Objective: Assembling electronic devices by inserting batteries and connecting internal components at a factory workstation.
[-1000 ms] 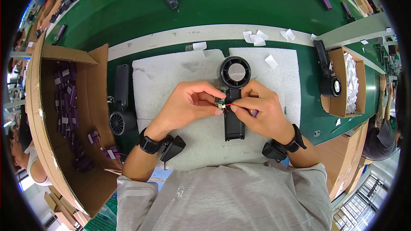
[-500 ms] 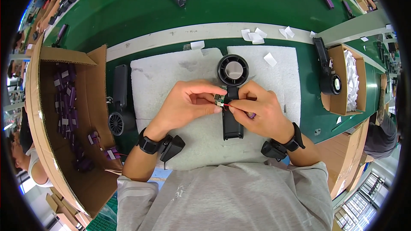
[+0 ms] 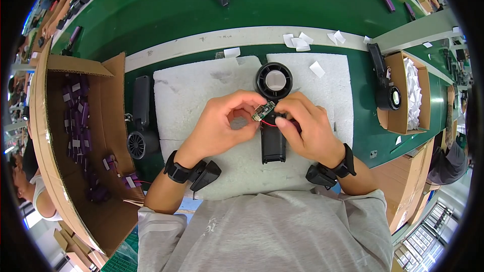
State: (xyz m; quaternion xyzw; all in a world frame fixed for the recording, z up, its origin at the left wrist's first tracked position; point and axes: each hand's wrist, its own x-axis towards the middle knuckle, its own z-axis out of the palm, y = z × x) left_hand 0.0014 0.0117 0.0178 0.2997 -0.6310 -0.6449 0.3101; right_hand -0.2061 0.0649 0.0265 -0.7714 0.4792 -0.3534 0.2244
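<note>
Now the small green rectangular circuit board [image 3: 263, 111], near the frame's centre, slants more than half a second ago. The left hand [image 3: 219, 123] pinches it between thumb and forefinger; the right hand [image 3: 315, 128] curls at its right end, its hold unclear. Beneath, a black round-headed plastic fan [image 3: 274, 146] lies on white foam sheets [image 3: 201, 83]; a brown cardboard box [image 3: 113, 221] fills the left.

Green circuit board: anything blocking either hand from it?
Nothing visible. The left hand holds the green circuit board; the right hand is at its other end. The red wire loops below the board, blocking neither hand.
</note>
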